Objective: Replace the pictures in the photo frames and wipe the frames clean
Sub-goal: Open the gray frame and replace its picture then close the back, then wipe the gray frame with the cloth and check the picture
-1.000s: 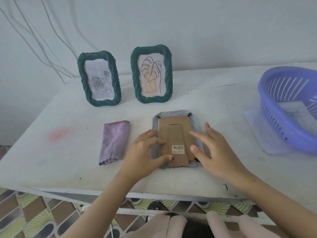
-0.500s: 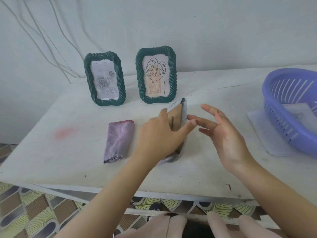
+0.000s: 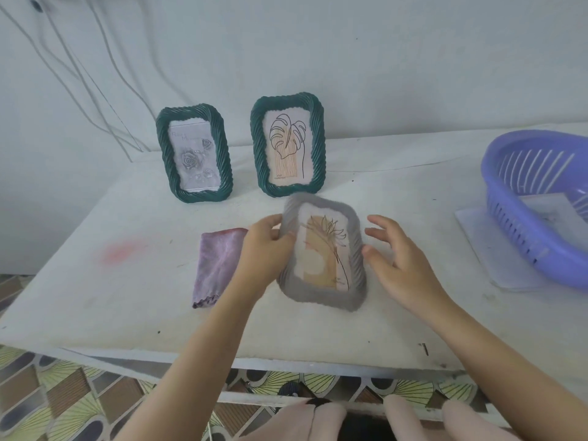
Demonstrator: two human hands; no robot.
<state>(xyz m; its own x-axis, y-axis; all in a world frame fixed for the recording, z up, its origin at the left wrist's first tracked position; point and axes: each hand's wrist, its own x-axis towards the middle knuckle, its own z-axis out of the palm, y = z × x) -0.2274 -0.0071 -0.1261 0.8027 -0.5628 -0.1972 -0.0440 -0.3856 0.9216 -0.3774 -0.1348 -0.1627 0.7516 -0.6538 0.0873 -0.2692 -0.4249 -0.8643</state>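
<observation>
Now | left hand (image 3: 264,249): fingers pinch grey frame (image 3: 321,297) edge | right hand (image 3: 404,262): fingers spread, just beside it

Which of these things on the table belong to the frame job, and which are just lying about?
Job: grey frame, gripped by the left hand; right hand beside it; green rose frame; green leaf frame; purple cloth.
Lying about, seemingly: lilac basket; pink stain.

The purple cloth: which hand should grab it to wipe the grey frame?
Probably left. The purple cloth lies just beside the left hand, which grips the grey frame. The open right hand, beside the frame's other edge, could take the frame first.
</observation>
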